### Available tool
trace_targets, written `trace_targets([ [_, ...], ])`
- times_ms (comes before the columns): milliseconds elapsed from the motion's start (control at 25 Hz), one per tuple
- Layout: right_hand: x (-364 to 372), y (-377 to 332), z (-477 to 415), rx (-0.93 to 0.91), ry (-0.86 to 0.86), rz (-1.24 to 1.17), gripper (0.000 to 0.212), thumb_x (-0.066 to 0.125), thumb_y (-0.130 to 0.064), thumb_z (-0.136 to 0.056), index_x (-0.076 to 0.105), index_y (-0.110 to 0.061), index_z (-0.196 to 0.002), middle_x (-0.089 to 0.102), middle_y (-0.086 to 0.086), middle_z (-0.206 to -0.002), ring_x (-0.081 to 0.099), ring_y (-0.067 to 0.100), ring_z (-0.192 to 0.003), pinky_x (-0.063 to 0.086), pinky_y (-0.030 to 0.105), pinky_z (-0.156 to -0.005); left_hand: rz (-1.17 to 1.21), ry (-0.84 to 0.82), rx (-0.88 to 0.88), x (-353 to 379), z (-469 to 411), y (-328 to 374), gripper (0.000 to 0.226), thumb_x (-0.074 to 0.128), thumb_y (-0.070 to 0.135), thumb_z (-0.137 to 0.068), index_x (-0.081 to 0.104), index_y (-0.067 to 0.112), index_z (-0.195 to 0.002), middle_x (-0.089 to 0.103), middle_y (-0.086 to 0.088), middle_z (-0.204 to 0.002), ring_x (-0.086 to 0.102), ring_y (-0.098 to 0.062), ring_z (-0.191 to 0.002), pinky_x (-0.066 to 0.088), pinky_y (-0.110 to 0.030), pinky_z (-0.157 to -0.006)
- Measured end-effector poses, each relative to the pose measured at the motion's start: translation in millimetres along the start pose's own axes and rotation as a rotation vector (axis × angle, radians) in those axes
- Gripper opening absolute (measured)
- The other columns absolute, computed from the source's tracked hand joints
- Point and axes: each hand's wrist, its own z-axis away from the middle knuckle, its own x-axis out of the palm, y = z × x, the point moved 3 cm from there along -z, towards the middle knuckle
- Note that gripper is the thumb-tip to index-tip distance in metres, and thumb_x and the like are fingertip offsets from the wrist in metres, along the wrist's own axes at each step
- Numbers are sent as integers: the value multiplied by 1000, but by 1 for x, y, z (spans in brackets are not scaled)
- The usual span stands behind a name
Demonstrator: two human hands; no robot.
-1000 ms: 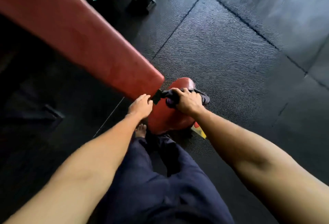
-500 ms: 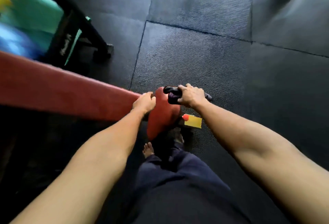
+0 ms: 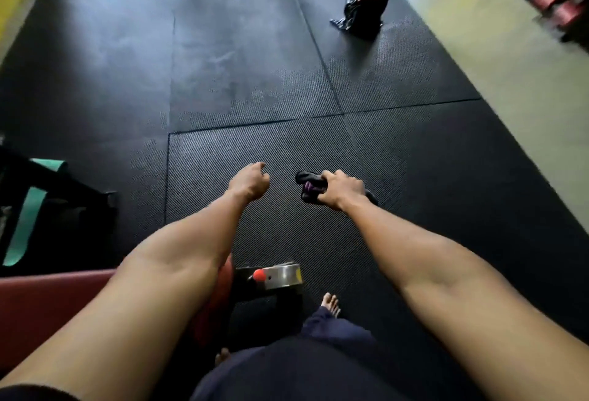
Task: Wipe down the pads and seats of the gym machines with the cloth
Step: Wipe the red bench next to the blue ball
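Black floor mats (image 3: 255, 66) are filling the view, with the red bench pad (image 3: 47, 305) lying lower left beneath the left forearm. The left hand (image 3: 250, 182) is hovering with fingers loosely curled, holding nothing; the right hand (image 3: 342, 190) is gripping the dark cloth (image 3: 307, 188) above the mats.

You have no text, label, brand or number that can be read here; the dark cloth (image 3: 308, 189) gripped in your right hand (image 3: 342, 191) shows a purple patch but no lettering you can make out; the metal plate (image 3: 282, 275) by the bench foot carries a yellow mark at its edge, too blurred to tell as a sign; the black and red object (image 3: 366, 5) far off on the mat is too smeared to read.
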Motion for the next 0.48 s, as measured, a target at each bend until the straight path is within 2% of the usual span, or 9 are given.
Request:
trace_targets([
  [400,-101,236,-53,231,133,-135,45,62,-47,-87,50,-35,-128,56,5,-119,62,33,-106,45,41,-86,-117,-19,260,14,-99,271,50,42,31,-101,43,19,-149,49,-9,-149,48,-25,-135,40,-43,-109],
  [480,-122,275,-63,281,183,-188,48,63,-47,-86,51,-35,-131,56,7,-122,61,35,-110,46,43,-92,-138,-1,326,10,-119,322,48,42,29,-101,45,18,-148,49,-11,-148,48,-28,-134,40,-41,-107],
])
